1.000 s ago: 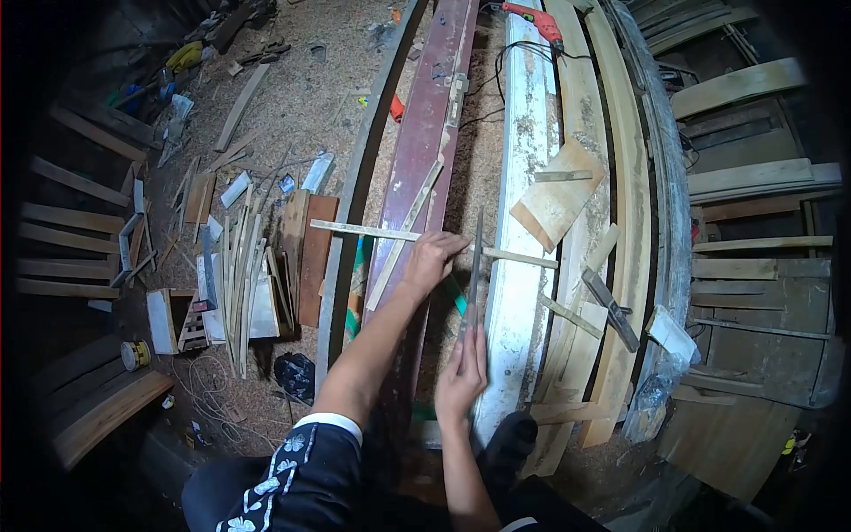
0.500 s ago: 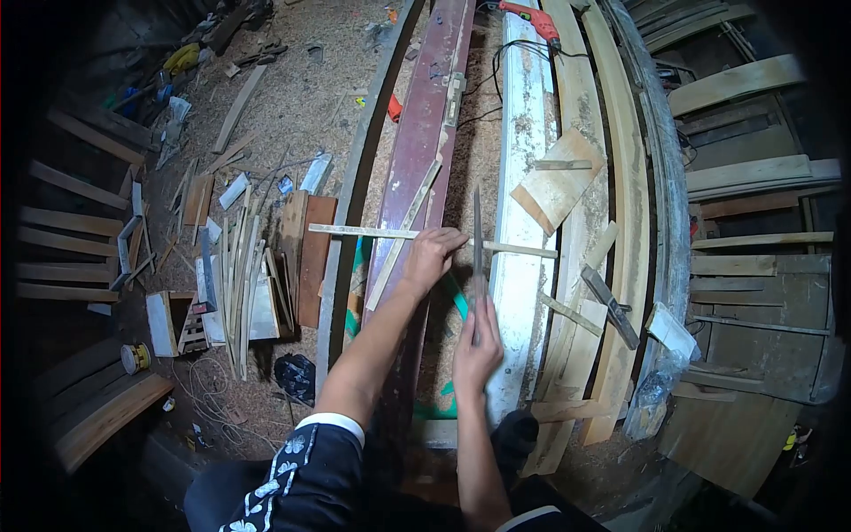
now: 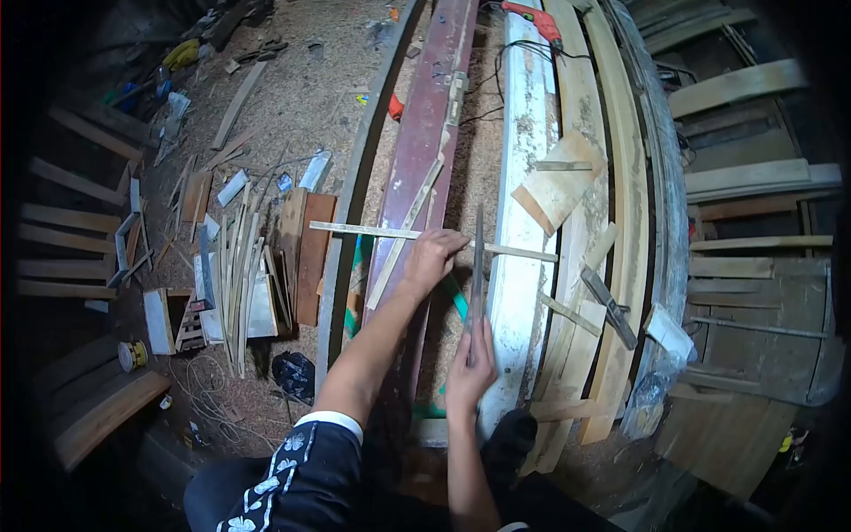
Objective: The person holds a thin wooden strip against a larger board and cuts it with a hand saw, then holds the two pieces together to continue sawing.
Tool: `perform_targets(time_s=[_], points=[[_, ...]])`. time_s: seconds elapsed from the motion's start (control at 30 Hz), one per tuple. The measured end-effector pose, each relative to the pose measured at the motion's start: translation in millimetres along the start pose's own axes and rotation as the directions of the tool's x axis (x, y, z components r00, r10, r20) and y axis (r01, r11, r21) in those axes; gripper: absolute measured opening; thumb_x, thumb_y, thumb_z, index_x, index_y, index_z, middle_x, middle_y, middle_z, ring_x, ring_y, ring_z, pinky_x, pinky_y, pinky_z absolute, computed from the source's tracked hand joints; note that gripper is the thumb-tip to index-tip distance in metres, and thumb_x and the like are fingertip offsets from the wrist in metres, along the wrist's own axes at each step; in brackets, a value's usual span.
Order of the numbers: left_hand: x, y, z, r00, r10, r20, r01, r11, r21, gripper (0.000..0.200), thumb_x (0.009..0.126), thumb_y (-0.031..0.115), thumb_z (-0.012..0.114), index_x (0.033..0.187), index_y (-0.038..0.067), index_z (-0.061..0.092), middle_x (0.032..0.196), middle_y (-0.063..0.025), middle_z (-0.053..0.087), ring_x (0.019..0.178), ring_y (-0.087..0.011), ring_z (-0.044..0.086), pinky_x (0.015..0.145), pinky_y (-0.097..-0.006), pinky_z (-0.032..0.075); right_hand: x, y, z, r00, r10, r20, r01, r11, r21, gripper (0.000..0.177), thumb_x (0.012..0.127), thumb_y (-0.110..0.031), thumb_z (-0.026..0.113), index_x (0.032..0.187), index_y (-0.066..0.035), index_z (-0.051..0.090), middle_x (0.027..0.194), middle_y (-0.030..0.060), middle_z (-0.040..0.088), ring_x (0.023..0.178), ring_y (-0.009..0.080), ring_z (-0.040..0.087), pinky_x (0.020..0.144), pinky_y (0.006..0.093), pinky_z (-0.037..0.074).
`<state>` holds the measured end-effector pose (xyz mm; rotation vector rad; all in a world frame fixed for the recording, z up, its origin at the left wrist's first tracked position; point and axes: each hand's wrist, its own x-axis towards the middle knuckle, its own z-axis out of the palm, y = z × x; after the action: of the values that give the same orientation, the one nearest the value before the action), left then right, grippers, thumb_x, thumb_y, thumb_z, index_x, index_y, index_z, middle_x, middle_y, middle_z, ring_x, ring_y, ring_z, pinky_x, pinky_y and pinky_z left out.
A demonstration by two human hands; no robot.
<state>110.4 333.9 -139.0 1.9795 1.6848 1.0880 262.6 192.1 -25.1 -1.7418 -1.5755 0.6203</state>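
Note:
A thin wooden strip (image 3: 523,253) lies crosswise over the maroon beam (image 3: 409,177) and the white beam (image 3: 523,310). My left hand (image 3: 432,255) is closed on it near its middle, pressing it down. In my right hand (image 3: 471,368) is a handsaw (image 3: 479,275), seen nearly edge-on with its blade pointing away from me. The blade crosses the strip just right of my left fingers. Its handle is hidden inside my right hand. A second wooden strip (image 3: 403,235) lies slanted on the maroon beam beside my left hand.
A red power drill (image 3: 536,22) with a black cord rests at the far end. A hand plane (image 3: 610,306) and a square board piece (image 3: 560,182) lie on the right-hand planks. Thin sticks (image 3: 238,293) lean at the left, near a black plastic bag (image 3: 293,374). Shavings cover the floor.
My right hand has drawn the handsaw back toward my body. My left hand and the wooden strip stay in place.

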Motion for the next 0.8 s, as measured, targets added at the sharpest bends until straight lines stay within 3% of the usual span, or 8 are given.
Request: perform_targets(time_s=[0.07,0.17,0.3,0.5,0.63,0.8], points=[[5,-2,0,0.999,0.042,-0.031,-0.041,0.999,0.02,0.045,0.073,-0.004,0.071,0.116,0.006,0.077,0.113,-0.0129,0.076,0.109,-0.0322,0.07,0.099,-0.0431,0.053,47,-8,16,1.0,-0.019,0.022,0.018,1.0,0.025,0.03,0.102,-0.005,0.06,0.13,0.003,0.069,0.138,0.0259,0.064,0.126,0.0421,0.063,0.103,0.0447,0.052],[6,0,-2,0.999,0.02,-0.026,-0.02,1.0,0.005,0.044,0.074,-0.004,0.071,0.116,0.006,0.077,0.113,-0.0132,0.076,0.108,-0.0325,0.07,0.098,-0.0429,0.053,51,-2,21,0.998,-0.054,0.024,0.053,0.998,0.034,0.03,0.102,-0.005,0.06,0.13,0.002,0.068,0.139,0.0265,0.063,0.126,0.0423,0.063,0.102,0.045,0.053],[3,4,-3,1.0,0.011,-0.021,-0.011,1.0,0.019,0.042,0.075,-0.003,0.071,0.116,0.006,0.077,0.113,-0.0132,0.076,0.106,-0.0327,0.07,0.097,-0.0435,0.053,-8,5,-1,0.998,-0.056,-0.003,0.056,0.998,-0.005,0.032,0.102,-0.006,0.06,0.131,0.002,0.068,0.139,0.0259,0.063,0.126,0.0417,0.064,0.103,0.0437,0.052],[2,-4,0,1.0,0.018,0.009,-0.018,0.999,0.034,0.048,0.073,-0.004,0.072,0.119,0.008,0.076,0.117,-0.0114,0.076,0.114,-0.0319,0.068,0.101,-0.0434,0.052,55,1,23,0.999,-0.047,0.026,0.046,0.997,0.056,0.033,0.101,-0.005,0.062,0.133,0.0,0.068,0.137,0.0259,0.065,0.127,0.0378,0.065,0.106,0.0425,0.051],[3,-4,0,0.999,-0.001,0.038,-0.001,0.999,0.032,0.053,0.07,-0.004,0.073,0.121,0.009,0.076,0.119,-0.0106,0.075,0.116,-0.0313,0.068,0.105,-0.0436,0.051,-8,0,-1,1.0,-0.03,0.007,0.03,1.0,-0.001,0.033,0.101,-0.005,0.061,0.132,0.003,0.068,0.138,0.0269,0.064,0.128,0.0392,0.063,0.105,0.0423,0.051],[1,-5,-1,1.0,0.016,0.026,-0.017,0.999,0.027,0.052,0.071,-0.004,0.072,0.121,0.008,0.075,0.119,-0.0109,0.075,0.116,-0.0313,0.068,0.104,-0.0438,0.051,45,-5,17,0.998,-0.036,0.044,0.034,0.998,0.047,0.034,0.101,-0.003,0.059,0.135,0.002,0.066,0.142,0.0255,0.061,0.13,0.0409,0.061,0.105,0.0428,0.051]])
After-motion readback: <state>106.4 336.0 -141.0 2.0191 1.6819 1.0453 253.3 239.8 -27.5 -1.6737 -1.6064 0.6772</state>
